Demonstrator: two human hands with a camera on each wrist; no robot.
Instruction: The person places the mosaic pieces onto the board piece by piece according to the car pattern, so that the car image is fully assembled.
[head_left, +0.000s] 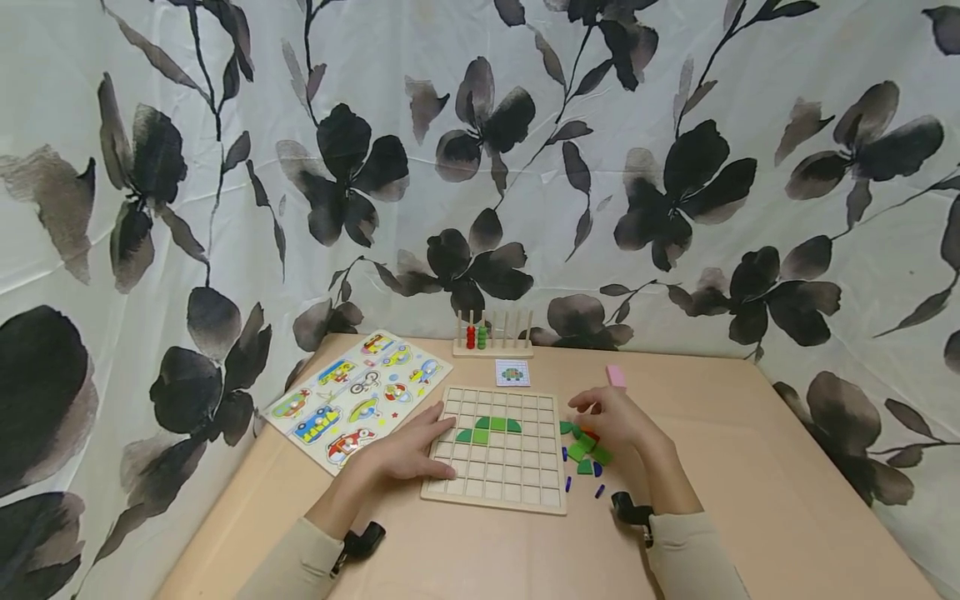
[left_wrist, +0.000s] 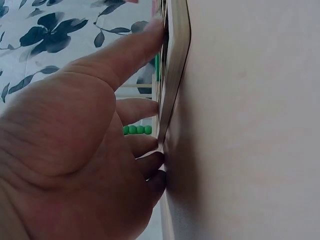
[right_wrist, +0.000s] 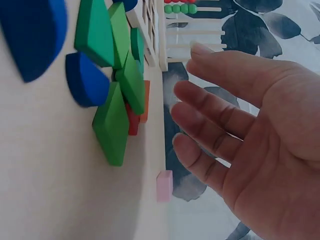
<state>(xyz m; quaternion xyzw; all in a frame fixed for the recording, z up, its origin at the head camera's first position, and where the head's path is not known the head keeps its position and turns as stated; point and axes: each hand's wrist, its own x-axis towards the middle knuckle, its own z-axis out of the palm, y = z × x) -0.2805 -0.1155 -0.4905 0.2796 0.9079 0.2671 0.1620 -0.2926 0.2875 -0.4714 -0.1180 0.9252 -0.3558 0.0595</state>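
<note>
A wooden grid board [head_left: 510, 493] lies on the table, with several green squares and rounded green pieces [head_left: 498, 424] set in its cells. My left hand [head_left: 405, 446] rests at the board's left edge. In the left wrist view its thumb [left_wrist: 132, 47] is stretched onto the rim and the other fingers lie along the side. Over the loose pieces to the right of the board hovers my right hand [head_left: 618, 414], fingers loosely bent and nothing between them. Below it are green blocks [right_wrist: 110, 125], blue half-rounds [right_wrist: 86, 80] and a red piece [right_wrist: 132, 120].
Left of the board lies a vehicle picture puzzle [head_left: 367, 383]. Behind it stands a peg rack [head_left: 491, 352] with red and green beads, and a small pattern card [head_left: 512, 372] in front. A pink block [head_left: 615, 376] sits at the back right. Floral cloth [head_left: 570, 192] hangs behind the table.
</note>
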